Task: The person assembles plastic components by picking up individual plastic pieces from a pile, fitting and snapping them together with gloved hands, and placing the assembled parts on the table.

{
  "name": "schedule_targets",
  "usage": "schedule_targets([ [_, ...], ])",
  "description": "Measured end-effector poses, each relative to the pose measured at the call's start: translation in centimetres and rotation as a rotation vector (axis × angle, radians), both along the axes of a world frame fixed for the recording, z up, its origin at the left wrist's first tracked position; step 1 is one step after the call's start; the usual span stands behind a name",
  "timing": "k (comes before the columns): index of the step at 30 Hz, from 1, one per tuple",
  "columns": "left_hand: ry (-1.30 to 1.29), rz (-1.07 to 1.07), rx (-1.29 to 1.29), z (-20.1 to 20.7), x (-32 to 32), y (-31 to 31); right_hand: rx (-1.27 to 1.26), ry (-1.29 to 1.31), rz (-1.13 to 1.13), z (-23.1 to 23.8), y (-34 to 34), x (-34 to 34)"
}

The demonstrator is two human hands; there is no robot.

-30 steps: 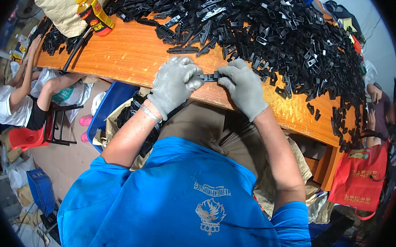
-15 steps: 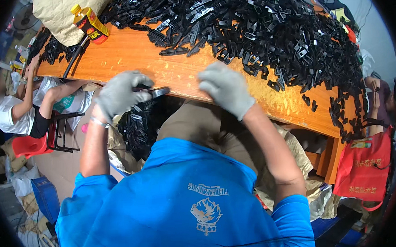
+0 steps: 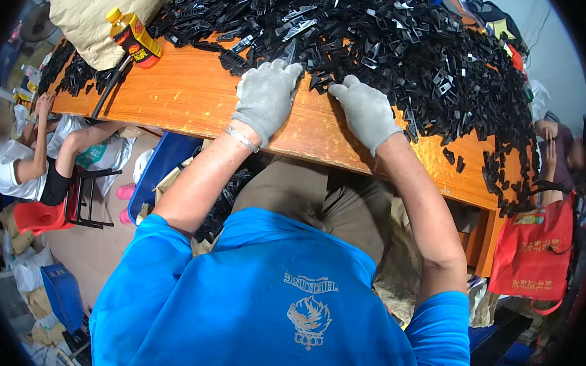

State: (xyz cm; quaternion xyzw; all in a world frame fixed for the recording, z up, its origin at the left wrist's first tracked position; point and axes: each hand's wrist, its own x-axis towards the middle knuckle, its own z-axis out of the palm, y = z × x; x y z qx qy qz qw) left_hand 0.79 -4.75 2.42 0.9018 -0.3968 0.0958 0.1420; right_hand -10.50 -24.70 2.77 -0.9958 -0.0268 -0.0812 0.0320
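My left hand [image 3: 268, 97], in a grey work glove, reaches over the table to the near edge of a big heap of black plastic parts [image 3: 399, 51]. Its fingers stretch forward and touch the heap beside a longish dark part [image 3: 290, 52]; nothing shows in its grip, though the fingertips are partly hidden. To the right, my right hand [image 3: 367, 113], gloved alike, rests at the heap's front edge. Its thumb and fingers point left toward small black pieces, slightly apart, with no part visible between them.
The orange wooden table [image 3: 195, 95] carries a yellow-capped bottle [image 3: 134, 39], a dark rod [image 3: 112, 86] and a beige sack [image 3: 96, 24]. A blue bin [image 3: 166, 166] stands below its edge on the left. A red bag [image 3: 532, 253] hangs at right. Other people sit on both sides.
My left hand has moved right and forward to the heap, and the dark part it held is no longer seen in it. My right hand has shifted slightly right to the heap's edge.
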Motion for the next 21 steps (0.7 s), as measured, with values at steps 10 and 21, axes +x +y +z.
schedule_targets([
  [10,0.470,-0.080,-0.239,0.5,-2.3,5.0,0.627,-0.267,-0.126,-1.2,1.7,-3.0],
  [21,0.359,-0.035,-0.114,0.1,-2.7,5.7,0.206,0.017,-0.207,0.0,2.3,-3.4],
])
